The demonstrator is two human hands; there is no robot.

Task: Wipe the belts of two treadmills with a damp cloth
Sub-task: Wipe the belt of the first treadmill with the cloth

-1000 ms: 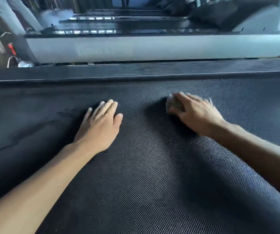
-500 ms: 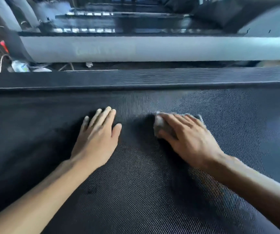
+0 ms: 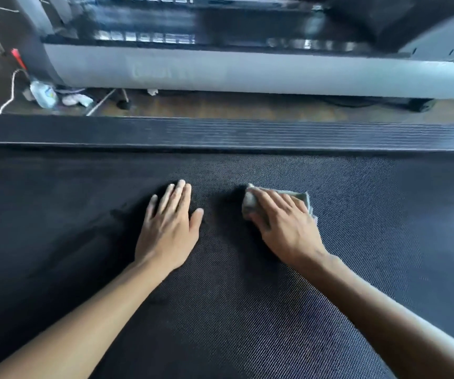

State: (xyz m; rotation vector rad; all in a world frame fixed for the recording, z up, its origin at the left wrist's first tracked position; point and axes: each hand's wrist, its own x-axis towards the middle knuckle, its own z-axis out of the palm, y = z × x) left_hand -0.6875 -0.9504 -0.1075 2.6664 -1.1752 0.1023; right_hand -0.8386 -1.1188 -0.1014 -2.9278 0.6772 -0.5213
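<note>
Item: cloth [image 3: 301, 195], grey, folded, lying on the belt [image 3: 247, 310] near the far side rail [image 3: 220, 132].
Right hand [image 3: 283, 228]: grip apart, fingers straight over the cloth, pressing it flat.
Left hand [image 3: 168, 231]: grip apart, palm down on the belt, equally near the rail, holding nothing.
Method, as judged: even pressure, overlapping strokes parallel to the rail, left palm steadying the belt against slipping.

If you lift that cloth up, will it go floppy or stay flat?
Probably floppy: the cloth is bunched and folded under the right hand. It likely weighs little, being thin. Pushed, it may drag on the rough-woven belt.
</note>
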